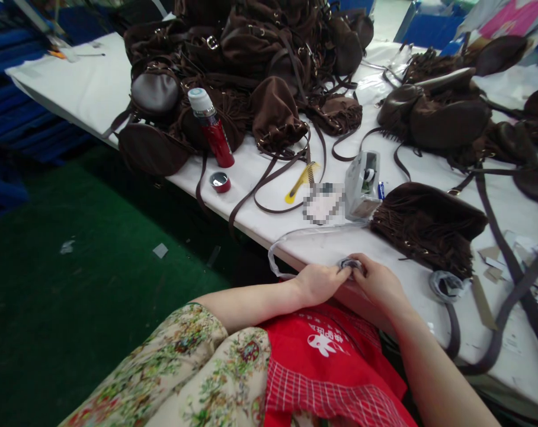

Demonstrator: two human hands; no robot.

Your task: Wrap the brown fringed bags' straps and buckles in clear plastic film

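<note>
At the table's front edge, my left hand (320, 283) and my right hand (380, 281) meet with fingers closed on a small grey coil wrapped in clear plastic (351, 262). Its exact kind is partly hidden by the fingers. A translucent plastic strip (304, 231) curves over the edge to the left of my hands. A second plastic-wrapped coil (449, 286) lies right of my right hand, beside a dark brown strap (452, 332). Just beyond my hands rests a brown fringed bag (433, 222).
Brown bags (269, 47) are heaped at the back of the white table (95, 77), with more bags (447, 112) at the right. A red thermos (215, 133), its cap (220, 182), a yellow-handled brush (298, 185) and a tape dispenser (360, 184) stand or lie ahead. A person (513, 21) is across the table.
</note>
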